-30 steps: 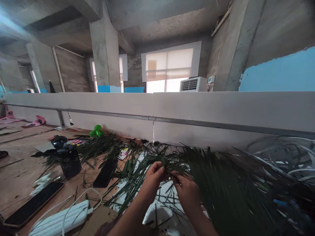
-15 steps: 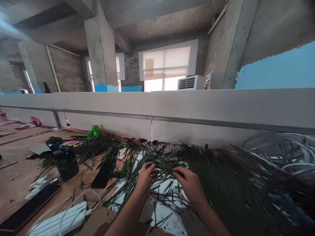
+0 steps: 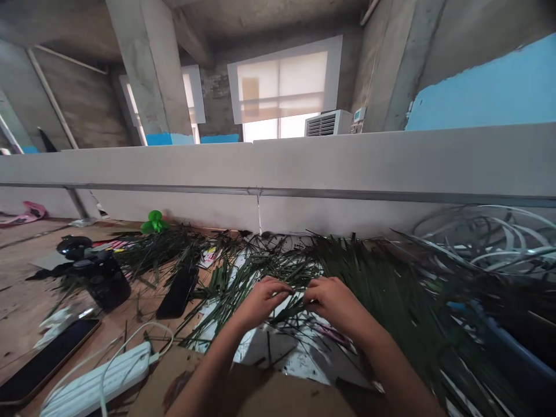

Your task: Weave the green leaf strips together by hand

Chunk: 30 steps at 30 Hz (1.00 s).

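My left hand [image 3: 260,299] and my right hand [image 3: 333,300] are low over the table, fingers curled, close together. Both pinch thin dark green leaf strips [image 3: 292,282] from the loose scatter lying on white paper [image 3: 282,353]. A thick heap of the same long green strips [image 3: 391,289] spreads to the right of my right hand. More strips [image 3: 169,255] trail off to the left toward a black phone [image 3: 178,291].
A black jar [image 3: 104,278] and its lid [image 3: 70,246] stand at left, with a second phone [image 3: 43,362] and a white power strip [image 3: 95,385] with its cable near the front. A green clip [image 3: 152,223] sits by the white partition [image 3: 347,174]. Pale coiled strips [image 3: 490,243] lie at right.
The view tipped downward. Both hands dropped from chest height onto the scattered strips and stay close together, still pinching strips.
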Each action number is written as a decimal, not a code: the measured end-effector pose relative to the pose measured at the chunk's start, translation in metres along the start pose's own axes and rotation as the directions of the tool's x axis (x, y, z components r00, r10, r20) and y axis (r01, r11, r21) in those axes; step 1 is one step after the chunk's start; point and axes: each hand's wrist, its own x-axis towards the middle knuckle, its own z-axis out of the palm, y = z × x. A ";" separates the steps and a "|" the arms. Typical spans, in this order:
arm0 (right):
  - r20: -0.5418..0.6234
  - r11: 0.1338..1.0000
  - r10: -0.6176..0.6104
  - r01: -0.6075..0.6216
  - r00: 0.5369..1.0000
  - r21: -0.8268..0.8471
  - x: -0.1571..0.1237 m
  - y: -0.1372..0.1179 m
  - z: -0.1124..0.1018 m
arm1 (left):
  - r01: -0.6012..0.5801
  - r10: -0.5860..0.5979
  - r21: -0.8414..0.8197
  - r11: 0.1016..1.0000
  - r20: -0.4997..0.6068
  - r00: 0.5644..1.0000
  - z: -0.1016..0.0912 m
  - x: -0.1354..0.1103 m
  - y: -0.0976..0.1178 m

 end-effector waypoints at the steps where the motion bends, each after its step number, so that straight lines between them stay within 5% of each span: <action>1: 0.003 1.000 -0.014 0.014 1.000 -0.001 0.000 -0.002 0.000 | -0.021 0.021 0.006 1.000 0.038 0.999 0.003 -0.001 -0.003; 10: -0.069 0.996 -0.023 0.017 0.997 -0.090 0.001 0.005 -0.005 | 0.125 -0.121 -0.007 0.992 0.201 0.972 0.016 -0.004 -0.023; 20: -0.216 0.996 -0.014 -0.005 0.976 -0.087 0.003 0.011 -0.003 | 0.097 -0.077 -0.127 0.987 0.149 0.986 0.026 -0.002 -0.015; 25: -0.410 0.997 0.052 -0.068 0.910 -0.024 0.004 0.005 -0.009 | 0.109 -0.119 -0.097 0.989 -0.107 0.987 0.018 0.001 -0.017; 28: -0.514 0.980 0.183 -0.112 0.838 0.166 0.005 -0.002 -0.012 | 0.116 -0.122 -0.038 0.992 -0.359 0.925 0.006 0.004 -0.015; 30: -0.482 0.924 0.282 -0.100 0.830 0.368 0.007 -0.006 -0.009 | 0.100 -0.093 -0.009 0.995 -0.452 0.887 0.000 0.004 -0.011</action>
